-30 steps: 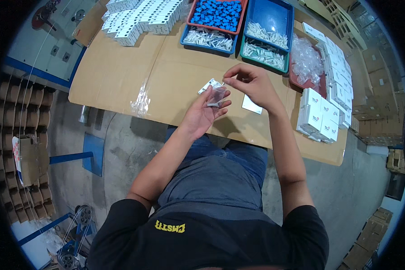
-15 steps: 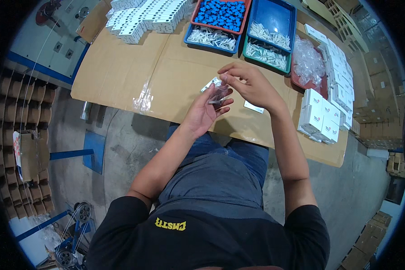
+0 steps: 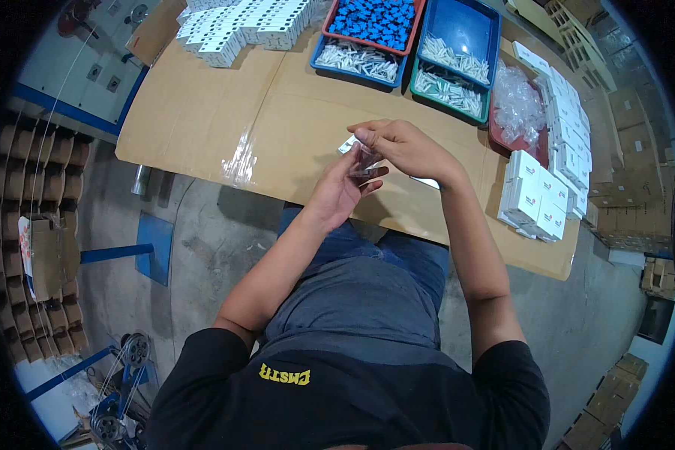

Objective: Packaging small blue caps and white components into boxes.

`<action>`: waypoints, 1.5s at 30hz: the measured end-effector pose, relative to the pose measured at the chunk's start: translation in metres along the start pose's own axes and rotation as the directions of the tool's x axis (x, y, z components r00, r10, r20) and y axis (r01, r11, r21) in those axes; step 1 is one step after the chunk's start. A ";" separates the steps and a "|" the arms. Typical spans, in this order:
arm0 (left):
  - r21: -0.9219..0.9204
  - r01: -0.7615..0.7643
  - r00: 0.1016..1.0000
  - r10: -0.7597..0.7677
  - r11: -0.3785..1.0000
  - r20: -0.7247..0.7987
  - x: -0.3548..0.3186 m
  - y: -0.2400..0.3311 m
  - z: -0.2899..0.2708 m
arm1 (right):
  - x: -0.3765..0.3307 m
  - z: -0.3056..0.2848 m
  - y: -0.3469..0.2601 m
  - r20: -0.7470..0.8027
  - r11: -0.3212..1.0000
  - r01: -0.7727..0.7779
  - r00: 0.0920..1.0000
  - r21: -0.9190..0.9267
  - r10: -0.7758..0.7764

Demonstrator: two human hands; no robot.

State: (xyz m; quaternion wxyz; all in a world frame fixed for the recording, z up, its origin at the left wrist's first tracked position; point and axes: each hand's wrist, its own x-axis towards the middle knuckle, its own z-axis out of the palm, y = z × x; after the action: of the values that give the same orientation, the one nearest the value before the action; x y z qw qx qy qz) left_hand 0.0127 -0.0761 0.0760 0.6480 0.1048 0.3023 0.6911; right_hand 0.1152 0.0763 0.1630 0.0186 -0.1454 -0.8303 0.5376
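My left hand [image 3: 336,193] is turned palm up above the near edge of the cardboard-covered table, its fingers curled round a small clear plastic bag [image 3: 366,160]. Over the bag's far end, my right hand [image 3: 418,152] bends in from the right, thumb and fingers together at the opening. Whether those fingers hold the bag or a small piece is hidden. A small white card or box [image 3: 346,145] lies on the table just beyond my left fingertips. Part of a flat white piece [image 3: 428,181] shows beside my right wrist.
A red tray [image 3: 410,45] of blue pieces sits over a blue tray [image 3: 336,73] of white plugs. Beside them are a second blue tray [image 3: 457,22], a green tray [image 3: 427,101] and a red tray [image 3: 506,146] with clear bags. White boxes [image 3: 532,199] stand right, more boxes [image 3: 221,49] far left.
My right hand has come down and left onto the bag's opening, covering more of the bag and the white piece. My left hand stays nearly in place.
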 end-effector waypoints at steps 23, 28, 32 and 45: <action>0.054 0.066 0.995 -0.062 0.996 -0.077 -0.020 -0.014 -0.044 | 0.165 -0.093 0.161 -0.563 0.755 -0.336 0.825 -0.563 -0.053; 0.042 0.070 0.997 -0.069 0.997 -0.034 -0.030 -0.015 -0.041 | 0.203 -0.075 0.171 -0.563 0.626 -0.428 0.826 -0.652 -0.021; 0.036 0.067 0.997 -0.066 0.997 -0.027 -0.037 -0.016 -0.040 | 0.212 -0.071 0.185 -0.661 0.609 -0.527 0.750 -0.592 0.006; -0.165 -0.088 0.996 0.086 0.982 -0.022 -0.023 0.034 -0.017 | 0.063 -0.040 0.036 -0.548 0.962 0.159 0.836 0.223 -0.011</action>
State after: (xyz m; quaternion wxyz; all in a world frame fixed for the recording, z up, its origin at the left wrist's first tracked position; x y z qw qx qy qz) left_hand -0.0214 -0.1019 0.0868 0.6215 0.0586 0.2437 0.7423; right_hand 0.0708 0.1419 0.1398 0.2953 -0.2502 -0.7191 0.5771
